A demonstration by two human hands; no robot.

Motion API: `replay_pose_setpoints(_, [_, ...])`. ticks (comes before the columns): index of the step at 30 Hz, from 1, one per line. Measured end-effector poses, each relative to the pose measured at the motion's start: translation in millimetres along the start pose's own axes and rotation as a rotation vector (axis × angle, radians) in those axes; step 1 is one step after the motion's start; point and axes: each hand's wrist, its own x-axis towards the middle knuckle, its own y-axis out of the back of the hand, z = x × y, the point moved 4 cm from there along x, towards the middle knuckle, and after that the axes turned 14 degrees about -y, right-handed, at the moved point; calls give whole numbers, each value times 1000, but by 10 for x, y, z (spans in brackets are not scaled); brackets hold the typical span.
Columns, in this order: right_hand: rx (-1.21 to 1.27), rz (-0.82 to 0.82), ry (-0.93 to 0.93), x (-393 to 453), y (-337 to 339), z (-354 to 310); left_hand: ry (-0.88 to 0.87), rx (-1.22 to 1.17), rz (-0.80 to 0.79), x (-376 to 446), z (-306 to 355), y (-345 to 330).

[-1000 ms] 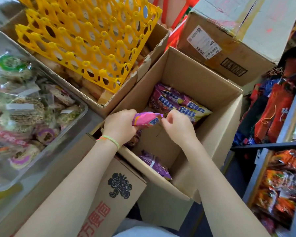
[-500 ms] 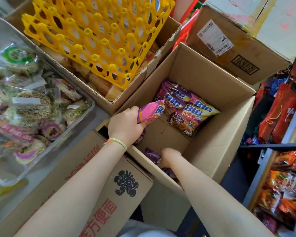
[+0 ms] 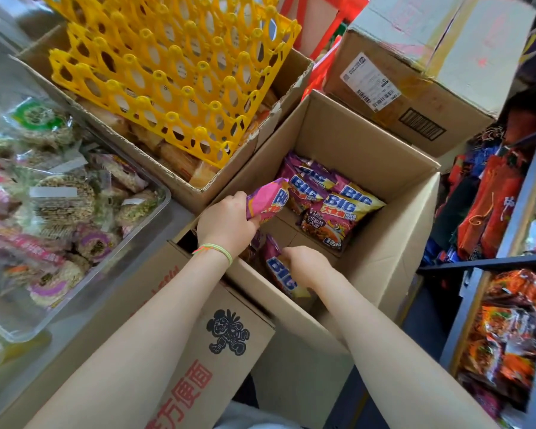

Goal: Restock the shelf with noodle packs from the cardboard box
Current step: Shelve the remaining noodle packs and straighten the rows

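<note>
An open cardboard box (image 3: pixel 393 243) stands in front of me with several purple and yellow "BIG" noodle packs (image 3: pixel 331 209) lying at its far side. My left hand (image 3: pixel 226 224) grips one pink and purple noodle pack (image 3: pixel 268 199) above the box's left rim. My right hand (image 3: pixel 304 264) is down inside the near part of the box, fingers curled on the edge of another purple pack (image 3: pixel 279 270) that is lifted on end. The blue metal shelf (image 3: pixel 520 212) stands at the right, its lower level holding orange noodle packs (image 3: pixel 511 332).
Yellow plastic egg trays (image 3: pixel 174 72) lie on an open box of goods at the upper left. A clear bin (image 3: pixel 155 212) of wrapped noodle cakes is at the left. A sealed carton (image 3: pixel 415 88) sits behind the box, and a printed carton (image 3: pixel 205 366) lies under my left arm.
My right hand left the pack that both hands held, dropped into the near part of the box and has lifted a second pack on end. My left hand keeps the first pack.
</note>
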Motion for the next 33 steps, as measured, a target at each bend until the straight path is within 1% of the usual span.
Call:
replay_pose_setpoints(3, [-161, 101, 61, -327, 417, 48, 17, -54, 3, 45, 50, 49])
replay_pose_setpoints(5, [-168, 245, 96, -568, 702, 134, 41, -188, 29, 84, 102, 69])
replay_pose_setpoints(6, [-124, 342, 136, -677, 833, 189, 59, -272, 49, 106, 131, 85])
replay_pose_setpoints(8, [50, 545, 215, -916, 1050, 350, 66, -386, 69, 144, 235, 161])
replay_pose_setpoints(10, [232, 713, 267, -1173, 1232, 559, 30, -508, 77, 188, 352, 242])
replay_pose_setpoints(11, [308, 766, 272, -1326, 1328, 656, 5, -635, 75, 203, 431, 299])
replay_pose_setpoints(13, [422, 806, 270, -1646, 1496, 833, -79, -913, 75, 236, 626, 409])
replay_pose_setpoints(15, [510, 837, 264, -1975, 1631, 1007, -174, -1118, 93, 238, 892, 544])
replay_pose_setpoints(16, [585, 819, 261, -2131, 1680, 1101, -207, -1199, 87, 222, 1048, 616])
replay_pose_setpoints(17, [683, 768, 267, -2297, 1717, 1187, -235, -1278, 67, 188, 1226, 694])
replay_pose_setpoints(19, [849, 686, 243, -2629, 1736, 1350, -259, -1414, -11, 85, 1575, 782])
replay_pose_setpoints(20, [889, 696, 211, -2782, 1733, 1428, -258, -1468, -69, 21, 1752, 811])
replay_pose_setpoints(21, [884, 760, 175, -2929, 1729, 1511, -251, -1525, -139, -61, 1936, 827])
replay_pose_setpoints(22, [825, 861, 122, -3053, 1710, 1608, -255, -1581, -220, -160, 2133, 837])
replay_pose_setpoints(24, [703, 1039, -41, -3319, 1616, 1816, -274, -1663, -402, -423, 2552, 846])
replay_pose_setpoints(26, [685, 1132, -142, -3666, 1483, 2013, -244, -1718, -567, -725, 2909, 824])
replay_pose_setpoints(28, [702, 1118, -226, -4019, 1262, 2234, -205, -1704, -750, -1051, 3217, 790])
replay_pose_setpoints(30, [706, 1083, -328, -4371, 985, 2446, -241, -1621, -924, -1433, 3516, 776])
replay_pose_setpoints(32, [686, 1110, -448, -4764, 669, 2626, -361, -1525, -1054, -1852, 3839, 730])
replay_pose_setpoints(33, [680, 1135, -507, -4983, 493, 2717, -452, -1468, -1082, -2080, 4019, 714])
